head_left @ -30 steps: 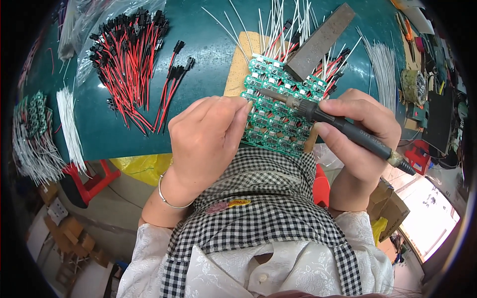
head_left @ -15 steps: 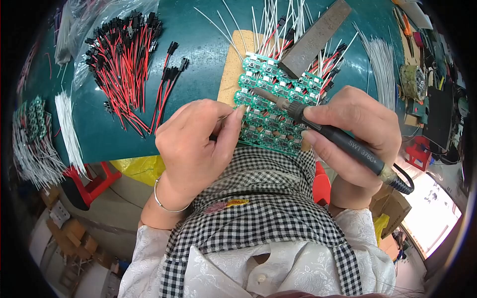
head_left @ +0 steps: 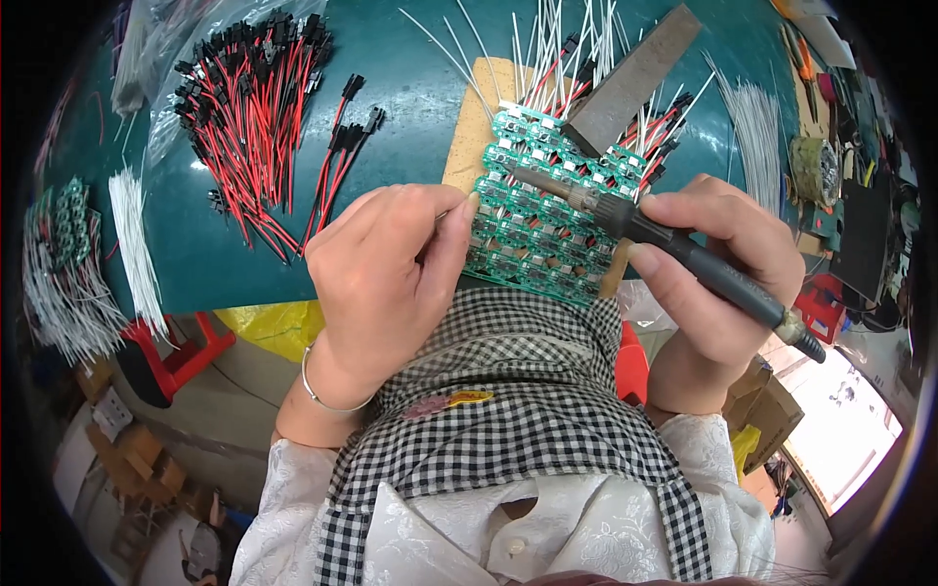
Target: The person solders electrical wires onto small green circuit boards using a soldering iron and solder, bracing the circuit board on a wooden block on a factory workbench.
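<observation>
My right hand (head_left: pixel 728 259) grips the black handle of a soldering iron (head_left: pixel 703 269), whose metal tip points left over the upper left rows of a green circuit board panel (head_left: pixel 537 232). I cannot tell whether the tip touches it. At the panel's left edge my left hand (head_left: pixel 391 259) is closed, thumb and forefinger pinched on what looks like a thin wire, mostly hidden by the fingers. White wires (head_left: pixel 547 49) and red-black leads stick out beyond the panel's far side. A dark metal bar (head_left: pixel 635 83) lies slanted across its far right part, over a tan board (head_left: pixel 464 146).
Red-black connector leads (head_left: pixel 259 127) lie heaped at the left on the green table (head_left: pixel 391 107). White wire bundles lie at left (head_left: pixel 135 239) and right (head_left: pixel 752 137). Finished-looking wired boards (head_left: pixel 73 230) sit far left. Beyond the right-hand bundle stands a round tin (head_left: pixel 813 168).
The soldering iron and my right hand have shifted slightly to the right. My left hand stays pinched at the panel's left edge. The whole table scene sits a little further right in view.
</observation>
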Motion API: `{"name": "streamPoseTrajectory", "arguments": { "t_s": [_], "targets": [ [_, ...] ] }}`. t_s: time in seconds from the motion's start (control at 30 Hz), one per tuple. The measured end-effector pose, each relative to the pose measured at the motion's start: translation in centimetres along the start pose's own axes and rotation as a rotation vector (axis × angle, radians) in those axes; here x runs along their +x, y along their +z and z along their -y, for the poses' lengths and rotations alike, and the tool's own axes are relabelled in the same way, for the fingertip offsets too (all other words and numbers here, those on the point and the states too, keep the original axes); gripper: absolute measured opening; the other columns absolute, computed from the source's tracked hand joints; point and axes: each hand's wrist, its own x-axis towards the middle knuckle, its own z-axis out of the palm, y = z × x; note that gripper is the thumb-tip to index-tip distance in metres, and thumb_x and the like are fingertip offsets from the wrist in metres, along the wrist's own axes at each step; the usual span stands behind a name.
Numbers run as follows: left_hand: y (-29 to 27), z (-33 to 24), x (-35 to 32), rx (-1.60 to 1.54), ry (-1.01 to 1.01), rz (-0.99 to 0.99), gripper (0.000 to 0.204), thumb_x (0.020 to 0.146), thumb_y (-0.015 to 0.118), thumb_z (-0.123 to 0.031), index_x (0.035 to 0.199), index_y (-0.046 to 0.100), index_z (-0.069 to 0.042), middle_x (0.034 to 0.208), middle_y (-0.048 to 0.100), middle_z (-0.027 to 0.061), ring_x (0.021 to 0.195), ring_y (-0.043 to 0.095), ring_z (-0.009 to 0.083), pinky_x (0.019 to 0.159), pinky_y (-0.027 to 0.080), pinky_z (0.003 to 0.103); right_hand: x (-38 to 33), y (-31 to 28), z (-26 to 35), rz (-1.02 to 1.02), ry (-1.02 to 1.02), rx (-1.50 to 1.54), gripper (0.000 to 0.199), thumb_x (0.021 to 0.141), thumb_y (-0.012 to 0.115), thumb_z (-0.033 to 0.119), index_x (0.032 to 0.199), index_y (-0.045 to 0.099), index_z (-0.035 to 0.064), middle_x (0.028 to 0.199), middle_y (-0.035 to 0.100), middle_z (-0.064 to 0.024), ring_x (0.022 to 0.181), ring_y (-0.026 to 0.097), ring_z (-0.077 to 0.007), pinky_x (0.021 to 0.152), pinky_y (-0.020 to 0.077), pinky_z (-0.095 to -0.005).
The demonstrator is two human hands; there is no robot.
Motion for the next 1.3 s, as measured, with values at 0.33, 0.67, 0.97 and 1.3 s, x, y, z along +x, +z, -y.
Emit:
{"name": "streamPoseTrajectory", "arguments": {
  "t_s": [0.33, 0.67, 0.97, 1.3],
  "targets": [
    [0.6, 0.6, -0.1, 0.003, -0.02, 0.01, 0.013, 0.079, 0.075, 0.002, 0.082, 0.064, -0.003, 0.07, 0.063, 0.0096, 0.058, 0.06, 0.0255, 0.055, 0.047, 0.035, 0.2, 1.7, 0.0, -0.021, 0.0, -0.019, 0.031, 0.063, 0.078, 0.0, 0.092, 0.071, -0.0072, 0.069, 0.064, -0.0103, 0.059, 0.056, -0.0142, 0.054, 0.0355, -0.025],
    [0.2, 0.2, -0.8, -0.068, -0.158, -0.015, 0.016, 0.076, 0.077, 0.003, 0.08, 0.064, -0.004, 0.068, 0.062, 0.007, 0.055, 0.057, 0.022, 0.052, 0.045, 0.032, 0.1, 1.0, 0.1, 0.005, -0.056, -0.068, 0.03, 0.064, 0.078, 0.0, 0.092, 0.07, -0.0081, 0.07, 0.064, -0.0114, 0.059, 0.056, -0.0156, 0.055, 0.0364, -0.0256],
    [0.5, -0.3, -0.1, -0.027, 0.017, 0.03, 0.016, 0.077, 0.076, 0.004, 0.081, 0.063, -0.003, 0.068, 0.062, 0.0074, 0.054, 0.057, 0.022, 0.051, 0.045, 0.032, 0.2, -0.7, -1.0, -0.01, -0.03, 0.018, 0.028, 0.063, 0.079, 0.002, 0.09, 0.074, -0.0039, 0.067, 0.066, -0.0099, 0.057, 0.062, -0.0162, 0.052, 0.0416, -0.0249],
    [1.0, 0.2, 0.1, 0.014, 0.048, 0.04, 0.014, 0.079, 0.076, 0.002, 0.083, 0.063, -0.003, 0.069, 0.063, 0.0083, 0.056, 0.059, 0.0235, 0.053, 0.047, 0.033, 0.3, 0.0, -0.9, 0.046, -0.015, 0.058, 0.034, 0.059, 0.076, 0.0, 0.092, 0.072, -0.0067, 0.071, 0.064, -0.0115, 0.06, 0.055, -0.0165, 0.056, 0.0362, -0.0269]
  ]
}}
